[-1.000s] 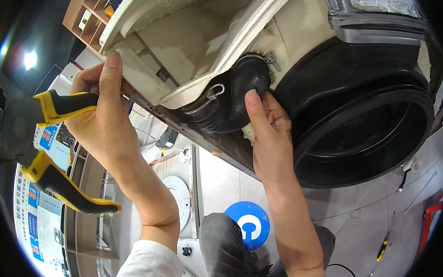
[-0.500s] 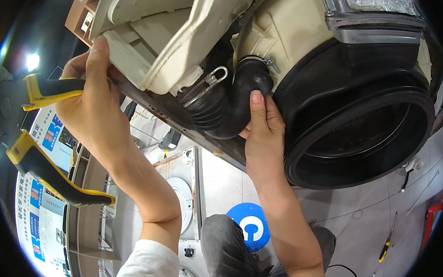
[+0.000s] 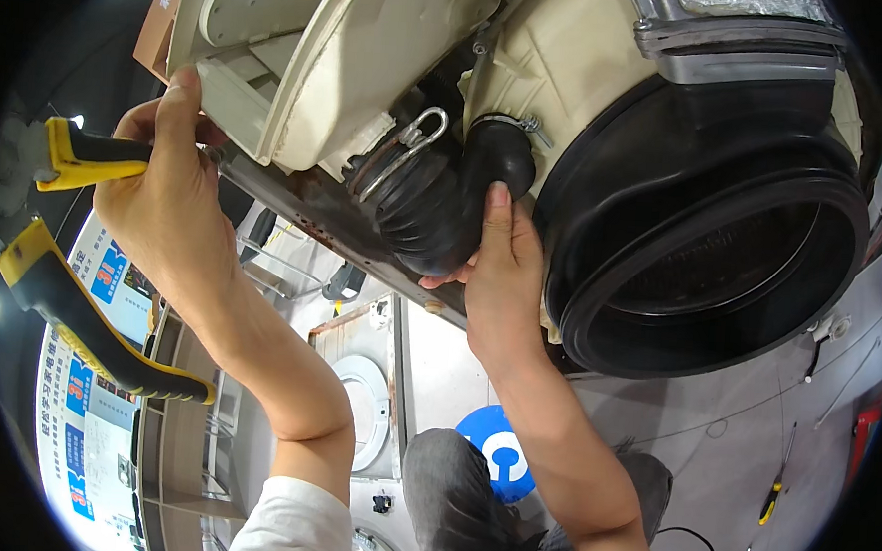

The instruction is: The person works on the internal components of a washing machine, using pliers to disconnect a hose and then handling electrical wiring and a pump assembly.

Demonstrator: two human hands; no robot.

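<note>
My left hand (image 3: 166, 186) is closed, its thumb pressed on the edge of a cream plastic housing (image 3: 239, 100) at the upper left. One handle of the yellow-and-black pliers (image 3: 109, 328) is tucked in that same hand; the other handle hangs free, and the jaws are dim at the picture's rim. My right hand (image 3: 504, 269) grips a black rubber hose (image 3: 419, 219) at its bend, thumb in front, fingers partly hidden behind. A wire spring clamp (image 3: 408, 149) sits round the hose's ribbed end by the housing. A screw clamp (image 3: 514, 123) circles its other end at the cream tub (image 3: 572, 53).
Right of the hose is a large black rubber door gasket (image 3: 701, 259) with a round opening. A metal frame edge (image 3: 315, 209) runs under the housing. On the floor lie a screwdriver (image 3: 771, 497), a black cable (image 3: 703, 549) and a round blue sign (image 3: 497, 448). Shelving stands at left.
My right hand has shifted left and bent the hose, which looks more squeezed and creased. The housing and my left hand with the pliers have moved slightly left.
</note>
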